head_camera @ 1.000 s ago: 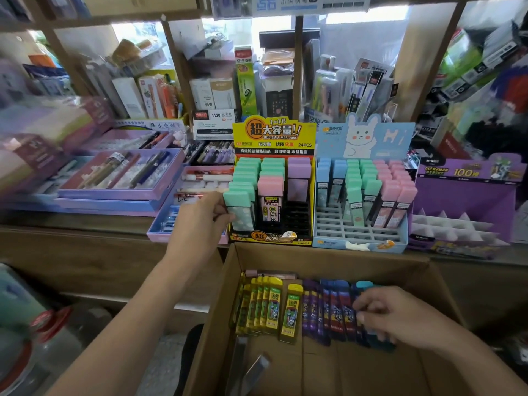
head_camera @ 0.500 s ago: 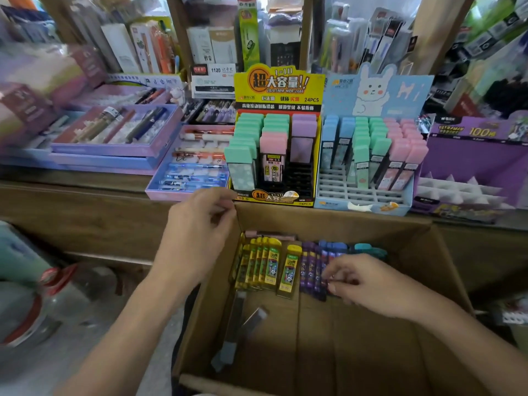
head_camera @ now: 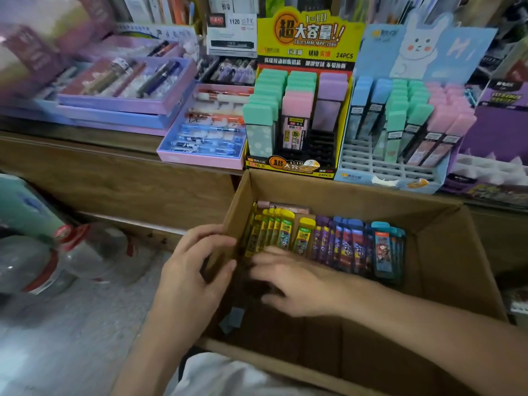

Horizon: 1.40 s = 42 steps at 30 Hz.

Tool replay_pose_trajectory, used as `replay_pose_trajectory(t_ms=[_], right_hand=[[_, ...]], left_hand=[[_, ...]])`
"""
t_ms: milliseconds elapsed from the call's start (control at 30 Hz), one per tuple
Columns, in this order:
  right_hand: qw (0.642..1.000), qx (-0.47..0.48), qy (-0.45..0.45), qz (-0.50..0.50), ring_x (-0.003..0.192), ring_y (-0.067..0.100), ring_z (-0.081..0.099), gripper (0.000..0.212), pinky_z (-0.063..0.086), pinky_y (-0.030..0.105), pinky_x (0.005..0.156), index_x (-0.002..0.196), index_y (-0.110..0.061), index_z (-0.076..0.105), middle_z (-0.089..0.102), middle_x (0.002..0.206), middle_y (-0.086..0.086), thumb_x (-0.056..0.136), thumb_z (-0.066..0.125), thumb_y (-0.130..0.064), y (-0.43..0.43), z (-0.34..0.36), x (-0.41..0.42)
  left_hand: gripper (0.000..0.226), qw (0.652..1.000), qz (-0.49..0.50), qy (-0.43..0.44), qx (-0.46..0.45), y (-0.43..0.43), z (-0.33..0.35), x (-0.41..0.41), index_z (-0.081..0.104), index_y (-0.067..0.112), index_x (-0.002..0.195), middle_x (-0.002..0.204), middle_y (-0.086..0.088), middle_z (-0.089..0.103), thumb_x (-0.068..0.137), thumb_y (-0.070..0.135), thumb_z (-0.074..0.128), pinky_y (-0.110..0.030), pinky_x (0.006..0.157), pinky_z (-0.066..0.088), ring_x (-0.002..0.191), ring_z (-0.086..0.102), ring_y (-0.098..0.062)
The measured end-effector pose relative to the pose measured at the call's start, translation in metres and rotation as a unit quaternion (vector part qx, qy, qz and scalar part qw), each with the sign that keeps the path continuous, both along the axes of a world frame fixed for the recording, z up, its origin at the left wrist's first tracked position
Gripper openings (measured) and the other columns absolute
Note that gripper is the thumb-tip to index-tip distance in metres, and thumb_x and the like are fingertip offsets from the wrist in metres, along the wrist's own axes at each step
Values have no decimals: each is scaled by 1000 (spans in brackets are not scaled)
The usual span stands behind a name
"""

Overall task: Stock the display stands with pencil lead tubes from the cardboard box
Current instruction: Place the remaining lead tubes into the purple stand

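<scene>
Fingers [head_camera: 265,255] among boxed lead tubes [head_camera: 354,244]

Soft even light; edges blurred, wide-angle warp.

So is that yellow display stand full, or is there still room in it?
Partly full. The yellow display stand holds mint, pink and purple tubes toward the back, but bare black slots show at its front right.

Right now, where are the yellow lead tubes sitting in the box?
In the head view, the yellow lead tubes stand at the far-left end of the row inside the cardboard box, left of the purple tubes, just beyond the right hand.
</scene>
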State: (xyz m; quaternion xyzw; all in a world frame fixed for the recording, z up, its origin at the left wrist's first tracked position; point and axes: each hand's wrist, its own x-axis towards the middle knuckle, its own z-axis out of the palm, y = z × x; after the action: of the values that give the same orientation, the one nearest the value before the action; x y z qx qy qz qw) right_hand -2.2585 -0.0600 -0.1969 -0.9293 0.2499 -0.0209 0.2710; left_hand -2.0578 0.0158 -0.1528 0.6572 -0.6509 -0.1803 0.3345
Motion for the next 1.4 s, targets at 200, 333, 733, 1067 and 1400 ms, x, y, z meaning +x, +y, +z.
replay_pose_trajectory(t_ms=[200, 333, 733, 1067, 1400], right_hand=[[986, -132, 65, 78, 137, 18, 31, 45, 16, 42, 113, 136, -27, 57, 51, 144, -7, 92, 65, -30, 4, -19, 23], [982, -160, 57, 87, 126, 23, 43, 23, 25, 39, 105, 120, -25, 64, 58, 130, -2, 97, 59, -24, 7, -21, 18], [985, 102, -3, -140, 91, 0, 54, 12, 48, 21, 77, 104, -36, 63, 56, 98, -18, 94, 68, -41, 5, 8, -37], [798, 453, -288, -275, 104, 11, 71, 26, 53, 22, 84, 118, -23, 75, 77, 112, 1, 94, 69, -26, 5, 47, -52], [682, 606, -311, -268, 103, 19, 72, 37, 58, 26, 84, 126, -2, 68, 76, 112, 12, 92, 68, -17, 9, 49, -31]], left_hand=[[35, 1000, 5, -5, -2, -2, -5, 2, 75, 27, 105, 124, 19, 58, 79, 5, 83, 1, 94, 37, 116, 54, 11], [35, 1000, 7, -9, -7, -1, -7, 2, 74, 27, 106, 125, 20, 58, 80, 5, 82, 1, 95, 37, 116, 54, 10], [27, 999, -3, -43, 2, -4, 10, -7, 73, 24, 113, 123, 16, 59, 86, 19, 76, -20, 98, 47, 117, 56, -7], [39, 963, -11, 262, 65, -20, 23, -39, 66, 21, 125, 112, 10, 76, 87, 30, 74, -13, 86, 54, 107, 70, -2], [33, 854, -29, 500, 142, -23, 1, -45, 77, 20, 113, 118, -13, 75, 88, 40, 73, -58, 104, 50, 114, 70, -27]])
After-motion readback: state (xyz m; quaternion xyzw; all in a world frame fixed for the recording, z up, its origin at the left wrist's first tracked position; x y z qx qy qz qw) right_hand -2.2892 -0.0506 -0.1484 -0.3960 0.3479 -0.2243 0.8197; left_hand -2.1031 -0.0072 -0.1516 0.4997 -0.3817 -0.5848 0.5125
